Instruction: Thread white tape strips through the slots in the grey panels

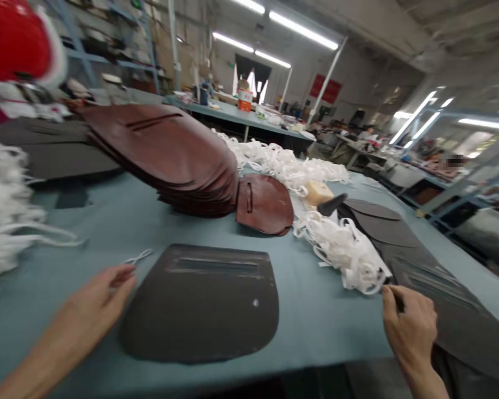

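Note:
My left hand is closed in a pinch, and a thin white looped strip sticks out from its fingertips. Between my hands a dark grey rounded panel with a narrow slot near its far edge lies flat on the table. My right hand is closed, thumb against fingers, at the near end of a heap of white strips. Whatever it pinches there is too small to make out. Further dark grey panels lie overlapping beside that hand.
A tall stack of brown leather-like panels stands beyond the grey panel, with a smaller brown slotted piece beside it. More white strips are piled at left. A yellowish block sits on the blue-green table, whose front edge is close.

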### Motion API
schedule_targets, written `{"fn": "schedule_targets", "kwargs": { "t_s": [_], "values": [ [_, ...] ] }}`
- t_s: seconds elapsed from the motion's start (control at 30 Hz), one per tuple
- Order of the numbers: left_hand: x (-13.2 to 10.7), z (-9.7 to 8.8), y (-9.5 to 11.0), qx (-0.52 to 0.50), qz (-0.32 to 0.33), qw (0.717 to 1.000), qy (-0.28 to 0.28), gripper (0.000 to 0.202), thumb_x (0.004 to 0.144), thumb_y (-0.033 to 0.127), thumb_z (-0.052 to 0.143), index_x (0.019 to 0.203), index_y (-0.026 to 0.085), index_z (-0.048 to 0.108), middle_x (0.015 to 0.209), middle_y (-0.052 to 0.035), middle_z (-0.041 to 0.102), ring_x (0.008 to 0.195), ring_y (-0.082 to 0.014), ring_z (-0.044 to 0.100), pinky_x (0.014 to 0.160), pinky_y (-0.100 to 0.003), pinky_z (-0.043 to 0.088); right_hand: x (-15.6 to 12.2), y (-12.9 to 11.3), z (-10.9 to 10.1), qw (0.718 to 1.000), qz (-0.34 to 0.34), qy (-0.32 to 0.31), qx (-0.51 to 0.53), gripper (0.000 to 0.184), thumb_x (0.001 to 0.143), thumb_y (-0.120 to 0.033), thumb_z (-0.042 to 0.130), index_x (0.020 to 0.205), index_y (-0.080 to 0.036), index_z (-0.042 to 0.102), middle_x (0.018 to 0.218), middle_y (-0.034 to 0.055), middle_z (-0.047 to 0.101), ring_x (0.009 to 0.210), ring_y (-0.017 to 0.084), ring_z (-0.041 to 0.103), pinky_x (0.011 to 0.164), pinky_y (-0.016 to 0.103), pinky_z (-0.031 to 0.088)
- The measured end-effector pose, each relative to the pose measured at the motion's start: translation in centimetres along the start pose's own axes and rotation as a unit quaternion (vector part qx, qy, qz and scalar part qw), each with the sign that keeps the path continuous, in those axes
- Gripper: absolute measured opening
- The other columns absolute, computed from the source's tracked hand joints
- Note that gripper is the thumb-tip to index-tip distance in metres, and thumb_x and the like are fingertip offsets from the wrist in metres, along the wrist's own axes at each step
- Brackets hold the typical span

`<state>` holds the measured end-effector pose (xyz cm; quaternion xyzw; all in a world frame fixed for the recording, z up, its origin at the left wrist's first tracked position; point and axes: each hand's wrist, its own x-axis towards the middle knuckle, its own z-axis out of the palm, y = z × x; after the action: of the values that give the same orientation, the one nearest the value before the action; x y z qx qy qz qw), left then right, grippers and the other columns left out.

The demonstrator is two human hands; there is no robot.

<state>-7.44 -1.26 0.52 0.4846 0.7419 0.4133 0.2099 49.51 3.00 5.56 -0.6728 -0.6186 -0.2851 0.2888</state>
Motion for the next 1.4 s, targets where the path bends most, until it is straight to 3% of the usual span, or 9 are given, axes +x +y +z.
{"fn": "schedule_targets", "kwargs": {
  "t_s": [0.1,0.27,0.37,0.5,0.77,0.93,1.13,1.3,1.4],
  "values": [
    [0.6,-2.8,-0.1,0.170,0.092,0.980,0.050,0.034,0.083,0.044,0.043,0.103,0.021,0.058,0.103,-0.0101,0.061,0.102,-0.0331,0.057,0.097,-0.051,0.041,0.0,-9.4,1.6,0.972,-0.028,-0.075,0.222,0.020,0.091,-0.038,0.046,0.088,-0.021,0.057,0.083,0.0063,0.061,0.077,0.021,0.056,0.073,0.035,0.042],
    [2.8,-3.4,-2.1,0.223,0.083,0.965,0.113,0.035,0.084,0.038,0.042,0.106,0.015,0.057,0.104,-0.0131,0.058,0.105,-0.0300,0.053,0.098,-0.048,0.040,0.3,-24.3,3.0,0.861,-0.177,-0.222,0.422,0.018,0.095,-0.029,0.043,0.083,-0.022,0.055,0.083,0.0045,0.057,0.081,0.020,0.054,0.076,0.034,0.043],
    [3.2,-3.1,-2.8,0.222,0.070,0.962,0.143,0.042,0.083,0.049,0.050,0.105,0.014,0.057,0.104,-0.0129,0.058,0.103,-0.0291,0.054,0.095,-0.046,0.043,-0.4,-30.3,3.1,0.816,-0.251,-0.262,0.450,0.017,0.095,-0.025,0.042,0.084,-0.022,0.054,0.085,0.0053,0.056,0.084,0.021,0.053,0.075,0.035,0.044],
    [2.9,-2.2,-2.0,0.200,0.090,0.964,0.147,0.037,0.088,0.049,0.047,0.101,0.016,0.058,0.100,-0.0094,0.059,0.099,-0.0237,0.056,0.092,-0.039,0.044,-1.4,-34.3,3.4,0.796,-0.294,-0.275,0.452,0.015,0.094,-0.022,0.043,0.083,-0.022,0.054,0.086,0.0052,0.056,0.084,0.021,0.052,0.074,0.035,0.045],
    [1.7,-1.1,-1.5,0.224,0.105,0.966,0.073,0.014,0.085,0.031,0.054,0.091,0.020,0.062,0.094,-0.0058,0.057,0.092,-0.0236,0.055,0.085,-0.039,0.044,-6.4,-33.0,2.4,0.822,-0.312,-0.276,0.388,0.009,0.087,-0.017,0.052,0.095,-0.020,0.056,0.102,0.0106,0.056,0.094,0.028,0.049,0.077,0.044,0.043],
    [0.1,-0.5,0.1,0.236,0.087,0.962,0.101,0.033,0.086,0.029,0.052,0.117,0.018,0.049,0.114,-0.0107,0.052,0.108,-0.0282,0.050,0.090,-0.044,0.041,-7.0,-30.5,0.4,0.803,-0.302,-0.305,0.413,0.011,0.089,-0.019,0.050,0.097,-0.022,0.056,0.104,0.0085,0.055,0.095,0.025,0.050,0.079,0.040,0.043],
    [-2.0,1.7,3.4,0.257,0.078,0.961,-0.061,0.048,0.081,0.048,0.059,0.116,0.015,0.051,0.113,-0.0136,0.056,0.106,-0.0294,0.053,0.091,-0.040,0.042,-3.9,-22.6,4.8,0.922,-0.149,-0.295,0.202,0.038,0.081,-0.045,0.062,0.105,-0.016,0.057,0.107,0.0153,0.055,0.101,0.033,0.050,0.078,0.043,0.043],
    [-1.3,2.4,4.5,0.239,-0.013,0.958,-0.158,0.058,0.065,0.050,0.073,0.108,0.014,0.057,0.099,-0.0127,0.063,0.092,-0.0321,0.060,0.079,-0.040,0.047,-3.1,-19.3,5.1,0.895,-0.053,-0.389,0.213,0.040,0.066,-0.047,0.072,0.087,-0.017,0.055,0.089,0.0095,0.057,0.089,0.029,0.055,0.076,0.040,0.044],
    [-1.2,2.2,4.5,0.113,-0.017,0.974,-0.194,0.040,0.064,0.046,0.073,0.091,0.018,0.065,0.095,-0.0097,0.067,0.090,-0.0307,0.063,0.080,-0.039,0.049,-2.4,-19.4,3.2,0.810,0.099,-0.464,0.344,0.044,0.064,-0.045,0.074,0.092,-0.019,0.053,0.084,0.0045,0.061,0.080,0.024,0.058,0.071,0.036,0.046]
  ]
}}
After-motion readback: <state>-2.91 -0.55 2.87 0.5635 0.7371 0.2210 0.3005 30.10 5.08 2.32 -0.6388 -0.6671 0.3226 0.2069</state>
